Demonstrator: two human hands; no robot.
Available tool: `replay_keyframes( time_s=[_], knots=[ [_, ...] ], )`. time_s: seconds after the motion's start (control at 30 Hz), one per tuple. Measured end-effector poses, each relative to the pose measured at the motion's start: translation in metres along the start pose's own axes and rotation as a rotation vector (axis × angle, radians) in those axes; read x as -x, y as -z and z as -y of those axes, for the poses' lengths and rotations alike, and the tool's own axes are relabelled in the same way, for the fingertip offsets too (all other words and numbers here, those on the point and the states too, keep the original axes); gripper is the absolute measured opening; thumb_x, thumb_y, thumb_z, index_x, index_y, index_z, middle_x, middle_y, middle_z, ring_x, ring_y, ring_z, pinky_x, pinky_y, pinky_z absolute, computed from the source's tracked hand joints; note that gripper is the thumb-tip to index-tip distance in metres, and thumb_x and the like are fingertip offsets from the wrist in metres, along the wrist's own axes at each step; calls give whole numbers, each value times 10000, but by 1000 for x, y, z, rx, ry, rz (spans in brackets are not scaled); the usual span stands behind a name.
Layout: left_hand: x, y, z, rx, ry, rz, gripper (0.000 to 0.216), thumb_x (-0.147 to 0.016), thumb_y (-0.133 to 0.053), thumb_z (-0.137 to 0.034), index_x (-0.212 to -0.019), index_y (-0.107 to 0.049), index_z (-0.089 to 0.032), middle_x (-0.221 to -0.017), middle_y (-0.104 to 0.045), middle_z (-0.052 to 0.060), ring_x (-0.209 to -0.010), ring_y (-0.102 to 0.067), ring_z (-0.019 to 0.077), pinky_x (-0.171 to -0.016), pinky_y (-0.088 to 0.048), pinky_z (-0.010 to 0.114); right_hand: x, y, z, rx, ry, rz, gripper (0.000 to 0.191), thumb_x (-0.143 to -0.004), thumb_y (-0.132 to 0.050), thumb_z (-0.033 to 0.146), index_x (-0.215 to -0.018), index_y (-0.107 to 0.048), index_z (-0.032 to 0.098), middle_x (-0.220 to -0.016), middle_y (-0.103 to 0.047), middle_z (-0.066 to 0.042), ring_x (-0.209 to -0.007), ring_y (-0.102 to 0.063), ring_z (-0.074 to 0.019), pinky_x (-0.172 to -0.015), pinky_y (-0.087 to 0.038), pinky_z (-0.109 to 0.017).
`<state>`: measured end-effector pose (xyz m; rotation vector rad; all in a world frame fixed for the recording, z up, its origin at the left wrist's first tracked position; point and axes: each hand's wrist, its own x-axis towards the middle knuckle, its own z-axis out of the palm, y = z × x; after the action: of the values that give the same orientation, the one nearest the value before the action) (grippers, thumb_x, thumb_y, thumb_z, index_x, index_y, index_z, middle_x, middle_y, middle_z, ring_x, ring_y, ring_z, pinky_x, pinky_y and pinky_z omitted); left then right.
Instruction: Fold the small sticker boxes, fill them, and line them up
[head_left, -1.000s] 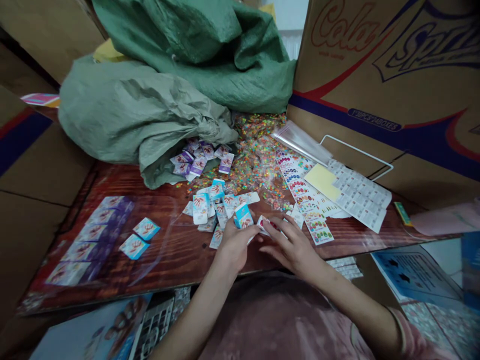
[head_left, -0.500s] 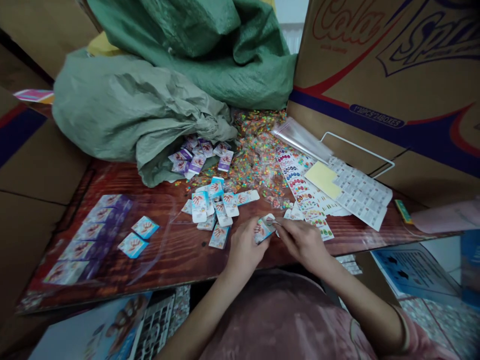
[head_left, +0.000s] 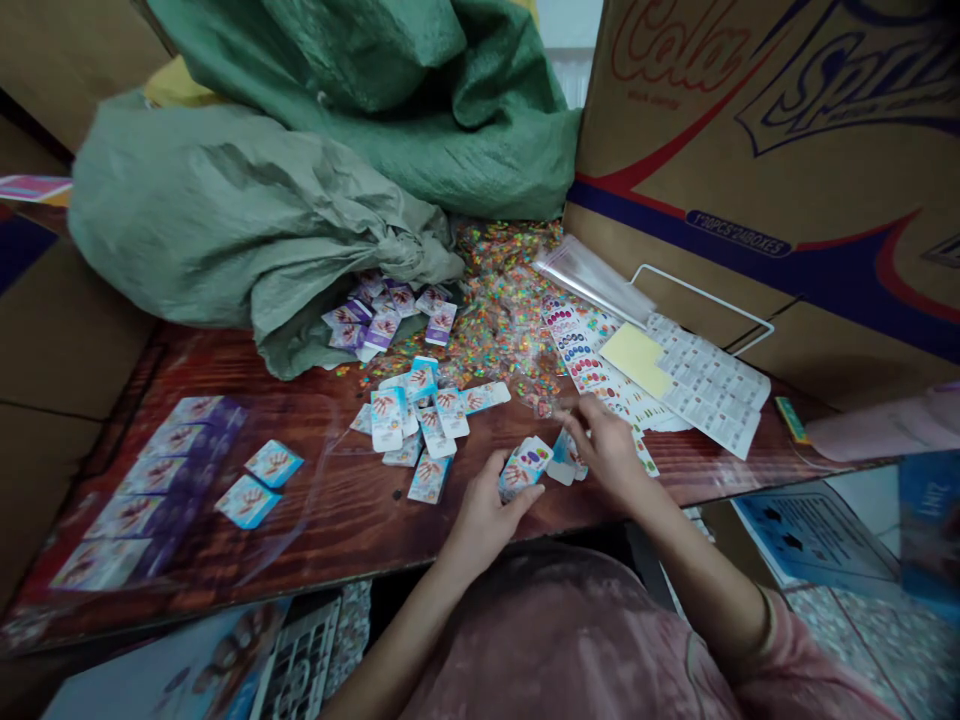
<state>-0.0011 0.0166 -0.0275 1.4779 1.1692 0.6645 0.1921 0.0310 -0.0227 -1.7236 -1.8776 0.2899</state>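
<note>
My left hand (head_left: 486, 508) is closed round a small blue and white box (head_left: 523, 468) with a sheet of coloured nail stickers poking out of its open top. Just right of it, my right hand (head_left: 607, 446) reaches to the sticker sheets (head_left: 581, 355) and small clear packets lying on the table (head_left: 337, 520); its fingers are curled over something I cannot make out. Several more flat blue boxes (head_left: 417, 415) lie scattered to the left of my hands. A heap of tiny coloured pieces in clear packets (head_left: 506, 300) spreads behind them.
Green woven sacks (head_left: 247, 210) fill the back, with purple boxes (head_left: 382, 320) spilling from one. A large cardboard carton (head_left: 765, 150) stands at the right. White label sheets (head_left: 709, 385), a yellow pad (head_left: 636, 358), a clear bag of purple boxes (head_left: 142, 490) and two blue boxes (head_left: 259, 482) lie on the table.
My left hand lifted a blue box from the pile and drew it toward me. My right hand slid a sticker sheet into it, then moved right and away to the sheets.
</note>
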Motion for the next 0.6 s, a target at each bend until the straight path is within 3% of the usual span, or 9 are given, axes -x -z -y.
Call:
replay_keyframes(
  time_s=[0.07, 0.17, 0.27, 0.37, 0.47, 0.53, 0.6],
  knots=[
    [-3, 1, 2, 103, 41, -13, 385, -767, -661, -326, -1095, -561, -151, -973, -680, 58, -861, -629, 189, -770, -476, 292, -12, -9, -19, 110, -20, -103, 243, -902, -534, 363, -1022, -634, 176, -957, -629, -112, -882, -609, -244, -765, -468, -352],
    [-8, 1, 6, 167, 64, -31, 341, -775, -646, -328, -1052, -585, -140, -927, -670, 43, -822, -613, 168, -737, -467, 265, -23, -17, -38, 146, 2, -20, 149, -850, -608, 298, -897, -683, 178, -889, -635, -95, -851, -597, -241, -772, -468, -360],
    [-12, 2, 10, 172, 79, -60, 299, -785, -629, -353, -995, -606, -142, -840, -651, 23, -740, -591, 153, -655, -454, 242, -24, -16, -41, -8, -60, -5, 127, -841, -613, 262, -778, -678, 173, -805, -671, -71, -773, -613, -216, -742, -469, -344],
    [-15, 0, 16, 197, 104, -72, 309, -785, -625, -380, -985, -618, -144, -771, -636, 14, -667, -567, 143, -587, -436, 228, -19, -10, -29, -368, -183, -104, 186, -814, -650, 357, -799, -679, 173, -779, -700, -51, -717, -637, -193, -691, -487, -319],
    [-17, -1, 17, 220, 113, -62, 330, -774, -637, -376, -1004, -626, -139, -790, -647, 23, -659, -564, 141, -584, -434, 227, -11, -4, -8, -692, -160, -39, 240, -797, -669, 414, -848, -681, 181, -791, -709, -46, -709, -655, -184, -659, -512, -306],
    [-18, -1, 16, 218, 105, -38, 303, -769, -644, -358, -977, -632, -139, -826, -660, 31, -689, -574, 146, -613, -443, 234, -4, -4, 7, -668, -50, 41, 183, -827, -652, 370, -849, -691, 192, -811, -697, -49, -743, -651, -183, -688, -517, -313],
    [-17, 0, 13, 198, 70, -21, 253, -766, -647, -323, -943, -640, -143, -856, -670, 33, -743, -585, 156, -673, -452, 248, 1, -6, 17, -506, 58, 33, 138, -865, -612, 297, -846, -703, 194, -850, -666, -66, -798, -632, -188, -725, -510, -322]
  ],
)
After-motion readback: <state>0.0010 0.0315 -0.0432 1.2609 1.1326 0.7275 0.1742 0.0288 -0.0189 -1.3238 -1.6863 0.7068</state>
